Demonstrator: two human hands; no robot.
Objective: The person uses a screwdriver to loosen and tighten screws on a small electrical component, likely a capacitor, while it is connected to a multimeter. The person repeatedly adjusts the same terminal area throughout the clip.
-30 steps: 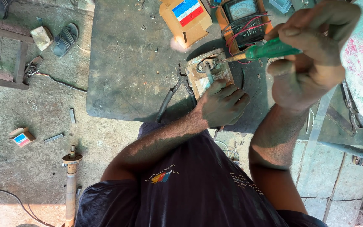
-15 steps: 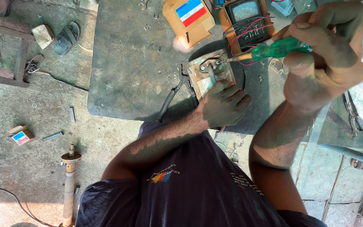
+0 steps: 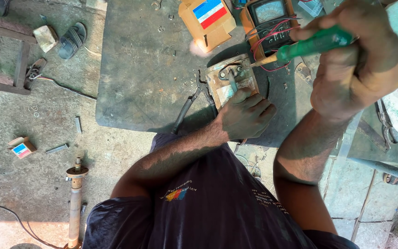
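1. Pinning a small metal block against the dark bench, the left hand lies fingers-down over the block's near end, closed on it from above.
2. Gripping a green-handled screwdriver, the right hand is wrapped tight round the handle; the thin shaft slants down and left, and its tip sits at the top of the block, close to the round fittings there.
3. Handling, as I judge it: the block looks solid and stiff, heavy for its size, unlikely to bend or crack. Its faces look worn and greasy, so it may skid under a sideways push from the tool; pressing down on the flat near end, as the left hand does, seems the sound hold, clear of the fittings at the far end.
4. The screwdriver looks light and rigid; its plastic handle gives a sure grip, and the fist hold suits a firm twist or push.
5. Looks: the block is roughly rectangular, tan and rust-stained, with a pale patch on its top face, two round bolt-like fittings and a narrow metal strip running toward the left fingers.
6. Just beside the block, to its left, lie pliers with dark handles. Beyond it stands a meter in an orange case, red leads looping off it, and a cardboard box with a blue-and-red label.
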